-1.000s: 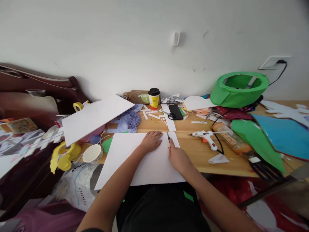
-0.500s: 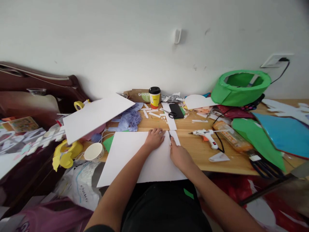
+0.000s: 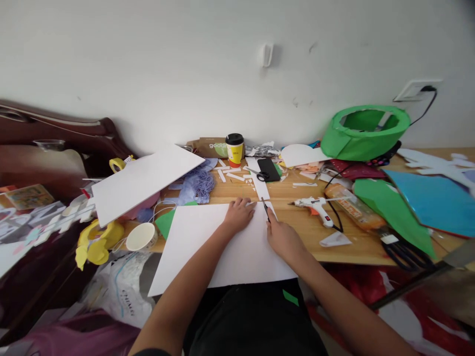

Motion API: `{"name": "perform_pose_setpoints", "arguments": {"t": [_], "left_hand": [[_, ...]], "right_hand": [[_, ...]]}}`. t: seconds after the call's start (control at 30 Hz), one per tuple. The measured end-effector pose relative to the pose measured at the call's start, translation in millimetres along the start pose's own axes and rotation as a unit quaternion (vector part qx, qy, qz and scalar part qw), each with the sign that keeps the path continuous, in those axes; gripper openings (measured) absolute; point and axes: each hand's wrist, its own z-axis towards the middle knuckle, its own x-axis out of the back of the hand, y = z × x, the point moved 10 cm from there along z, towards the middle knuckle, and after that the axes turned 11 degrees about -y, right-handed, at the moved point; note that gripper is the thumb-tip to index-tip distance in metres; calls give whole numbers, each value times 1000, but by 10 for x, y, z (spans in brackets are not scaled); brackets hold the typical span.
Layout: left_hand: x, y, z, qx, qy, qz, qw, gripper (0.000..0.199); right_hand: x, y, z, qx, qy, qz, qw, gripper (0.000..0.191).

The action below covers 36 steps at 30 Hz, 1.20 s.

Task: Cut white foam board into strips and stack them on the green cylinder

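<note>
A large white board (image 3: 208, 247) lies at the table's front edge and juts out over my lap. My left hand (image 3: 239, 213) rests on its far part, palm down with the fingers stretched out. In my right hand (image 3: 284, 236) is a slim dark utility knife (image 3: 264, 206), its tip pointing away from me near the board's far right corner. The fingers wrap its handle and cover most of it. Just beyond the board, a white strip (image 3: 262, 190) lies with black-handled scissors (image 3: 261, 175) and a black phone (image 3: 269, 169).
Right of the board are a white glue gun (image 3: 315, 207), an orange-labelled bag (image 3: 352, 207), green sheets and a blue folder (image 3: 430, 200). A green ring-shaped piece (image 3: 365, 141) stands behind. At left are another white board (image 3: 144, 183), a paper cup (image 3: 141, 236) and a lidded cup (image 3: 235, 151).
My right hand and the knife have shifted slightly right, and the knife tip now shows higher, by the board's far edge. My left hand stays on the board. The view has turned slightly.
</note>
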Motion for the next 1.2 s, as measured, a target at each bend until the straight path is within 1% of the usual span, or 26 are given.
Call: {"name": "perform_pose_setpoints", "arguments": {"t": [0.07,0.23,0.43,0.63,0.73,0.8,0.97,1.07,1.13,1.2], "left_hand": [[-10,6,14,4,2,-2,1000,40],[-26,-24,59,10,3,-7,1000,40],[-11,-37,48,11,9,-6,1000,41],[-10,-19,82,8,0,-3,1000,40],[-11,-6,142,3,-4,-3,1000,37],[-2,-15,198,4,-3,-4,1000,38],[21,-80,377,12,8,-9,1000,58],[-21,-86,464,10,-3,-8,1000,51],[-49,-76,490,7,-8,-8,1000,46],[-59,-68,494,6,-7,-11,1000,45]], "right_hand": [[0,11,0,2,3,-2,1000,55],[-47,-14,23,8,-16,1,1000,56],[-29,-46,35,14,-13,-6,1000,55],[-48,-58,50,7,-29,-21,999,57],[-66,-83,68,13,-37,-32,999,58],[-74,-96,81,16,-42,-30,999,58],[-61,-118,97,18,-47,-29,998,58],[-41,-136,94,21,-46,-26,998,58],[-32,-143,94,21,-47,-26,998,60],[-24,-152,98,23,-46,-31,998,63]]}}
